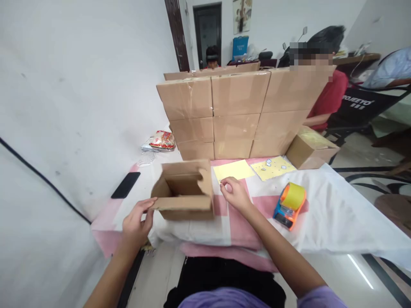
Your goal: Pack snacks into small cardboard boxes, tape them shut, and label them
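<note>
An open cardboard box stands on the cloth in front of me, its flaps raised. My left hand pinches the near flap at its left corner. To the right of the box my right hand hangs over the table, its thumb and fingertips drawn together; what they hold, if anything, is too small to make out. Just beyond those fingers lies a plain yellow sheet. A second yellow sheet beside it carries several small pale pieces. Farther right rests an orange and blue tape dispenser with a yellow roll.
Stacked closed cartons form a wall at the back of the table. One more carton sits at its right end. A black phone and a red-and-white packet lie on the left. Behind the cartons are people, one in a red shirt.
</note>
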`<state>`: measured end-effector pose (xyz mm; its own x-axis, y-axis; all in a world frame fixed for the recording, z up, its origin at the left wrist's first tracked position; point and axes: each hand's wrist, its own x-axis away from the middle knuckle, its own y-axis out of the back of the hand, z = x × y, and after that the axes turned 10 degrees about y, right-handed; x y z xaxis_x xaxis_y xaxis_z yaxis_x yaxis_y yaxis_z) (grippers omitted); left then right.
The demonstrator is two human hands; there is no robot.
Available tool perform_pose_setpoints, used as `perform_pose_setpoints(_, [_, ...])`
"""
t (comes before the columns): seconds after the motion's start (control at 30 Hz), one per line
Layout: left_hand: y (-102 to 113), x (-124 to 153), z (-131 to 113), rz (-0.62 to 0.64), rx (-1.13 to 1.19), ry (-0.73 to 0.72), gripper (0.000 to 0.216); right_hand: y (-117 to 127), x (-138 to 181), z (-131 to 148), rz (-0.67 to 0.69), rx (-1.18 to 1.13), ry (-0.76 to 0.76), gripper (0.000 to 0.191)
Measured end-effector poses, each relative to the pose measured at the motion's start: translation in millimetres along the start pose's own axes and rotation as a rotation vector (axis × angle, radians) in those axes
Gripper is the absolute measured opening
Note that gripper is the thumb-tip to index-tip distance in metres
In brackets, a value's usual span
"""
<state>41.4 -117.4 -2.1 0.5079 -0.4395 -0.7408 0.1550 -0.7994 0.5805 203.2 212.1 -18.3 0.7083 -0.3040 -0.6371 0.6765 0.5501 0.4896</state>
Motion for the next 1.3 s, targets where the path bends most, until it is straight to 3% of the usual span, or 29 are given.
perform_pose_setpoints(0.1, [-7, 10, -9, 0.037, 0.046, -0.146, 0.023, -12, 7, -10, -0.049, -0.119, -0.086, 0.016])
perform_pose_setpoints(0.2, [-8, 17, -8, 0.119, 0.050, -0.227, 0.030, -12, 17, -14, -0.169, -0.152, -0.054, 0.013])
perform_pose_setpoints(0.27, [-7, 20, -6, 0.140, 0.069, -0.226, 0.032, -10, 22, -17, -0.247, -0.225, -0.043, 0.011])
perform_pose_setpoints(0.4, [-7, 20, -4, 0.120, 0.125, -0.192, 0.037, -5, 24, -29, -0.377, -0.473, -0.185, 0.015])
perform_pose_setpoints(0.57, [-8, 23, -6, 0.085, 0.117, -0.154, 0.037, 9, 24, -49, -0.417, -0.460, -0.277, 0.023])
perform_pose_setpoints(0.63, [-6, 26, -5, 0.087, 0.108, -0.141, 0.037, 14, 28, -51, -0.366, -0.429, -0.274, 0.027])
perform_pose_setpoints(0.7, [-4, 29, -4, 0.080, 0.074, -0.144, 0.036, 14, 36, -48, -0.228, -0.422, -0.197, 0.039])
perform_pose_setpoints(0.8, [-1, 33, -2, 0.075, -0.025, -0.157, 0.037, 6, 46, -35, 0.062, -0.473, -0.010, 0.082])
perform_pose_setpoints(0.87, [1, 33, -1, 0.100, -0.077, -0.153, 0.037, -2, 51, -28, 0.177, -0.501, 0.060, 0.102])
perform_pose_setpoints(1.1, [5, 33, -1, 0.118, -0.166, -0.110, 0.033, -8, 57, -29, 0.212, -0.476, 0.116, 0.109])
perform_pose_setpoints(1.3, [17, 23, 5, 0.298, -0.135, -0.165, 0.028, -2, 58, -28, 0.264, -0.458, 0.100, 0.111])
